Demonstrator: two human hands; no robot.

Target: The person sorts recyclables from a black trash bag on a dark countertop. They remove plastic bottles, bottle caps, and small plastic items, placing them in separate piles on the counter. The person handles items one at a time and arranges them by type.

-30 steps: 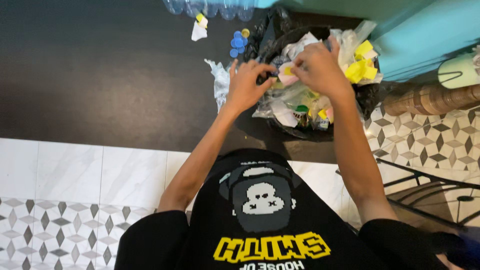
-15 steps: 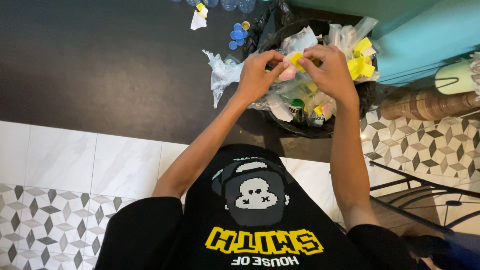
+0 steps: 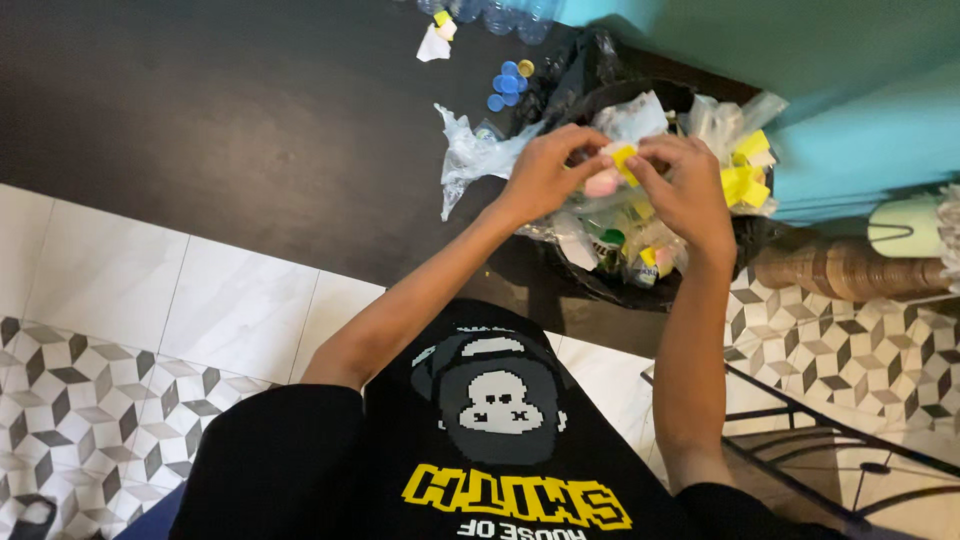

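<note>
Both hands pinched a small yellow scrap over a black trash bag.
Left hand (image 3: 545,175) and right hand (image 3: 688,190) gripped yellow scrap (image 3: 624,160) at 12 o'clock above trash bag (image 3: 600,290); it looked flimsy, could tear or drop. Blue caps (image 3: 508,85) beyond at 11.

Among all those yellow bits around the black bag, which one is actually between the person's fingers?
The small yellow piece pinched between the left hand and right hand, above the black bag. The other yellow pieces lie untouched at the bag's right edge.
</note>
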